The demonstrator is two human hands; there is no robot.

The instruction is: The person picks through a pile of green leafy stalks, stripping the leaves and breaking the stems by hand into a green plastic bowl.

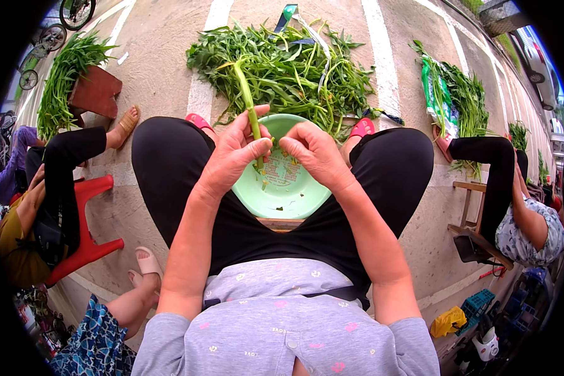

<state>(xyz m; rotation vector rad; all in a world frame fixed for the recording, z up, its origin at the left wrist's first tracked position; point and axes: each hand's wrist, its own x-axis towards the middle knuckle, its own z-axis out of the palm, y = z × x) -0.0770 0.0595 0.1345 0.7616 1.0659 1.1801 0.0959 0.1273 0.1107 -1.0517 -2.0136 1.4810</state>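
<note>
My left hand (232, 153) is closed round a thick, pale green vegetable stalk (247, 94). The stalk stands up past my fingers, and its lower end hangs over a light green plastic basin (257, 202). Close by on the right, my right hand (316, 155) is pinched; small green bits show by the fingertips, but what it grips is unclear. A few scraps of leaf and stem lie in the basin between my knees. Just beyond it, a large heap of long leafy greens (276, 72) is spread on the ground.
People sit on both sides, one on a red plastic stool (84, 232), one on a wooden stool (473, 210). More greens lie by a reddish-brown box (96, 92) at left and on a green-white bag (437, 94) at right. Bicycles (51, 37) stand far left.
</note>
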